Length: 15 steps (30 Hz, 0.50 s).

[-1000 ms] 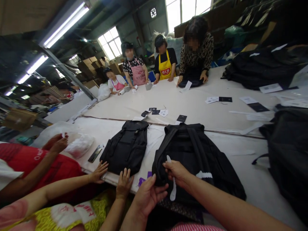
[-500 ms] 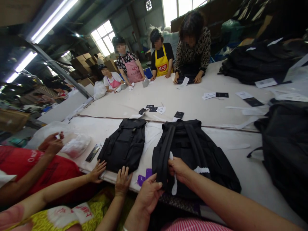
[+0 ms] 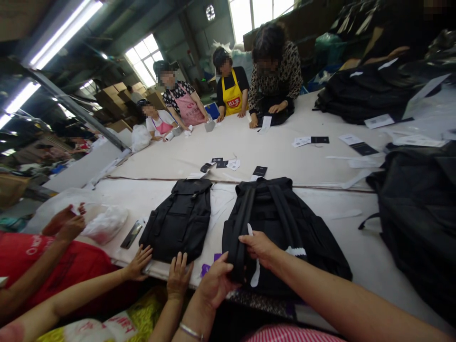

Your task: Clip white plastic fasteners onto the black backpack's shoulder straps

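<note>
Pale table (image 3: pixel 167 159) fills much of a workshop, under bright tube lights (image 3: pixel 64 33). At its near edge, the left hand (image 3: pixel 215 282) has its thumb and fingers clamped on the lower part of a shoulder strap (image 3: pixel 245 204). This strap belongs to a black backpack (image 3: pixel 270 223), which lies with its straps upward. The right hand (image 3: pixel 260 244) pinches a thin white strip (image 3: pixel 255 276) between thumb and fingers, over the same backpack. Just to the left lies a smaller backpack (image 3: pixel 180 216); at its near edge are the hands of a co-worker, with fingers somewhat spread. Beyond both bags are dark tags (image 3: pixel 222 164). At the far side, a person in a spotted shirt (image 3: pixel 292 61) bends over a dark bundle (image 3: pixel 281 115).
</note>
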Motion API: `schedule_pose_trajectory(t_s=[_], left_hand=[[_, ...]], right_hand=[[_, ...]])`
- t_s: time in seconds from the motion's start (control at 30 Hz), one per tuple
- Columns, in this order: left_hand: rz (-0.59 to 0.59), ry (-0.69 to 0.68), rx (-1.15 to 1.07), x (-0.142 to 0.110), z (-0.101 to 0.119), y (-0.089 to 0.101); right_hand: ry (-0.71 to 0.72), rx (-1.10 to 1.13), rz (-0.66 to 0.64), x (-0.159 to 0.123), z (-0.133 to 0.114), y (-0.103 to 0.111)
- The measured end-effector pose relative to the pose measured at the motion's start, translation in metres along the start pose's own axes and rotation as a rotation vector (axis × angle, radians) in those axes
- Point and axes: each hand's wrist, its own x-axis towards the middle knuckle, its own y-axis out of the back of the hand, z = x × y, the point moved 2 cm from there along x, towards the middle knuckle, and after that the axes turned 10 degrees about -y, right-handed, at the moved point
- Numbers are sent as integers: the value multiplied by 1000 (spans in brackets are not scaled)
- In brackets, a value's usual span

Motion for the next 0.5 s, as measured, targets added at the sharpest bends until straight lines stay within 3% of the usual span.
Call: schedule_pose_trajectory(t_s=[0.23, 0.4, 0.5], left_hand=[[7, 30, -2, 21, 4, -10], [134, -40, -78, 22, -2, -17], [172, -68, -129, 22, 0, -15]], right_hand=[[36, -90, 58, 0, 2, 1], [72, -194, 88, 2, 8, 7], [110, -302, 186, 5, 4, 23]])
